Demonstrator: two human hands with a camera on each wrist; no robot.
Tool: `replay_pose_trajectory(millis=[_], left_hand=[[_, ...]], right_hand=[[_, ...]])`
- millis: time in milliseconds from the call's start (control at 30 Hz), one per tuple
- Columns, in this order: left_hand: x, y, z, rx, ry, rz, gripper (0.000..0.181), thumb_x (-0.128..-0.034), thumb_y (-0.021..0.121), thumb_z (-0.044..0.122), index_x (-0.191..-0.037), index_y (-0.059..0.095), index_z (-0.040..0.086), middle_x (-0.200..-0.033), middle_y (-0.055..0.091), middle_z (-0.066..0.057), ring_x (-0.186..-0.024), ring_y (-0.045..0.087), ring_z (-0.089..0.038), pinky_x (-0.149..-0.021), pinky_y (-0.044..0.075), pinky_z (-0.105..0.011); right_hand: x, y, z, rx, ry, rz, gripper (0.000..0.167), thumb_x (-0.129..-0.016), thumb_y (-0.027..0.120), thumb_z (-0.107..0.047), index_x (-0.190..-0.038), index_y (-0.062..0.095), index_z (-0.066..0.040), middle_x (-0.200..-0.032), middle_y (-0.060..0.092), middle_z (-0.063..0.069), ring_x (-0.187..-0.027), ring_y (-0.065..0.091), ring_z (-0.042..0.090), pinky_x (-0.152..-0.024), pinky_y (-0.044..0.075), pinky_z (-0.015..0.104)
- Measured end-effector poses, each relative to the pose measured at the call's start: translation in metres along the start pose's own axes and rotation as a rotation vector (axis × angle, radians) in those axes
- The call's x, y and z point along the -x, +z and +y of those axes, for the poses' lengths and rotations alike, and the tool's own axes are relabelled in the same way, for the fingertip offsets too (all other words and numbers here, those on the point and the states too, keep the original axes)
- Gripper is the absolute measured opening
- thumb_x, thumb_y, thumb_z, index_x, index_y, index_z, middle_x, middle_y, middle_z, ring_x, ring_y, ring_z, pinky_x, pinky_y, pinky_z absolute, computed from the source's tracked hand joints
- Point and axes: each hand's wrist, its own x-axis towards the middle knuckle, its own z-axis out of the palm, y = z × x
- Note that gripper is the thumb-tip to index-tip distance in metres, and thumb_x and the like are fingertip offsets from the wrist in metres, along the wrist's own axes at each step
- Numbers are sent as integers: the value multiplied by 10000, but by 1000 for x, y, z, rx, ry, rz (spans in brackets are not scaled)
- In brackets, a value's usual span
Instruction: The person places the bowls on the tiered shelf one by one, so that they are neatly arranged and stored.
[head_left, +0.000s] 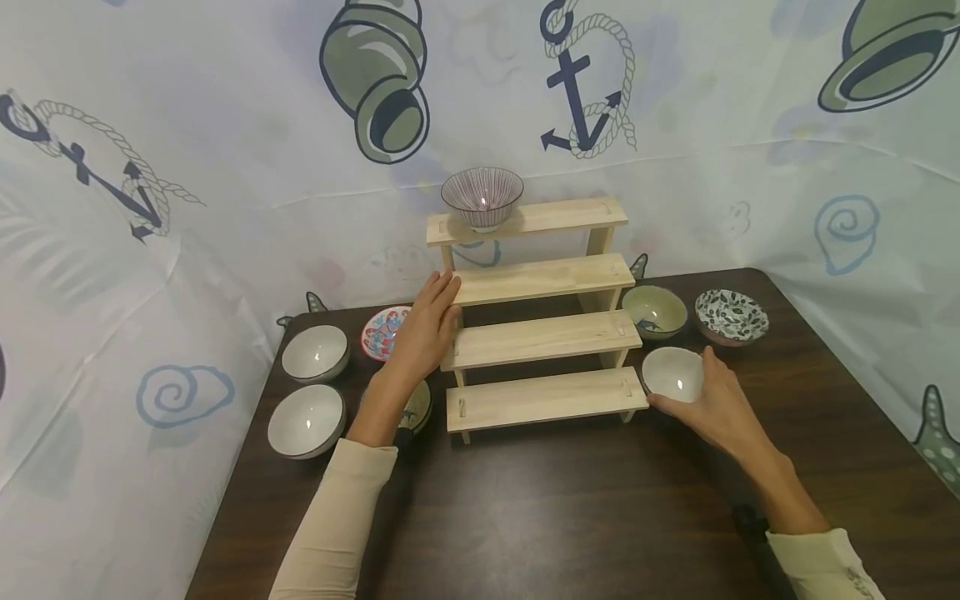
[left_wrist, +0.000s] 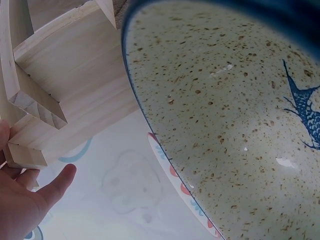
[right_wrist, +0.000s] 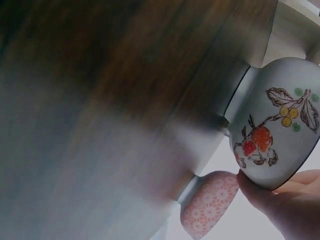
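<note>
The tabletop [head_left: 555, 500] is dark brown with visible wood grain. A pale four-step wooden stand [head_left: 543, 340] rests on it, a purple-striped bowl [head_left: 483, 192] sitting at the left of its highest step [head_left: 570, 217]. Left of the stand lie two white bowls [head_left: 307, 421], a red-and-blue patterned dish [head_left: 378, 333] and a speckled bowl [head_left: 420, 408]; right of it, a greenish bowl [head_left: 655, 310], a leaf-patterned bowl [head_left: 731, 315] and, apparently standing, a fruit-painted white bowl [right_wrist: 282, 120].
</note>
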Motion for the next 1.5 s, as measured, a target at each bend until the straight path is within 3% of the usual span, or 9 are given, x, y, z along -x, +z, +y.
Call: replay_pose_trajectory(millis=[167, 567, 733, 933, 1067, 1267, 1500], left_hand=[[0, 0, 1, 1, -2, -3, 522, -1110, 470, 199, -1604, 358, 72, -1702, 292, -120, -1620, 165, -276, -1251, 307, -534], [-1, -3, 3, -7, 1, -7, 521, -1115, 455, 220, -1607, 355, 83, -1705, 287, -110, -1620, 164, -271, -1252, 309, -525], [-1, -2, 2, -8, -5, -9, 520, -1117, 451, 224, -1609, 352, 87, -1706, 286, -112, -1621, 161, -269, -1244, 321, -533], [0, -2, 0, 3, -4, -3, 519, -1113, 461, 213, -1604, 361, 78, -1702, 294, -118, -1619, 167, -276, -1247, 313, -539], [1, -1, 0, 3, -10, -11, 519, -1116, 455, 225, -1606, 359, 85, -1706, 287, -105, -1621, 160, -268, -1244, 320, -538], [1, -1, 0, -1, -10, -13, 518, -1121, 440, 239, -1611, 351, 94, -1708, 285, -99, -1623, 156, -264, -1249, 313, -532], [1, 0, -1, 2, -5, -2, 520, -1118, 451, 230, -1609, 354, 90, -1706, 287, -104, -1621, 160, -266, -1247, 315, -537]], right_hand=[[1, -1, 0, 31, -43, 56, 1124, -740, 903, -376, -1452, 309, 259, -1165, 542, 486, -1007, 558, 606, -761, 497, 679], [1, -15, -5, 46, -30, 124, 1035, -751, 870, -363, -1469, 363, 184, -1221, 530, 467, -1061, 508, 626, -716, 486, 681], [1, -28, -17, 39, -69, 152, 1054, -735, 887, -356, -1488, 355, 155, -1217, 532, 450, -1079, 490, 616, -708, 475, 688], [-1, -42, -35, 39, -102, 164, 1086, -744, 883, -360, -1524, 321, 145, -1324, 498, 454, -1143, 490, 605, -775, 471, 718], [-2, -48, -44, 44, -125, 163, 1047, -739, 884, -356, -1505, 366, 135, -1389, 477, 441, -1194, 480, 604, -807, 469, 722], [-5, -53, -58, 55, -158, 191, 915, -735, 877, -361, -1429, 491, 94, -1359, 509, 386, -1152, 502, 549, -765, 477, 682], [-10, -63, -76, 49, -156, 208, 922, -749, 859, -384, -1464, 482, 60, -1393, 499, 352, -1249, 472, 538, -886, 432, 737]])
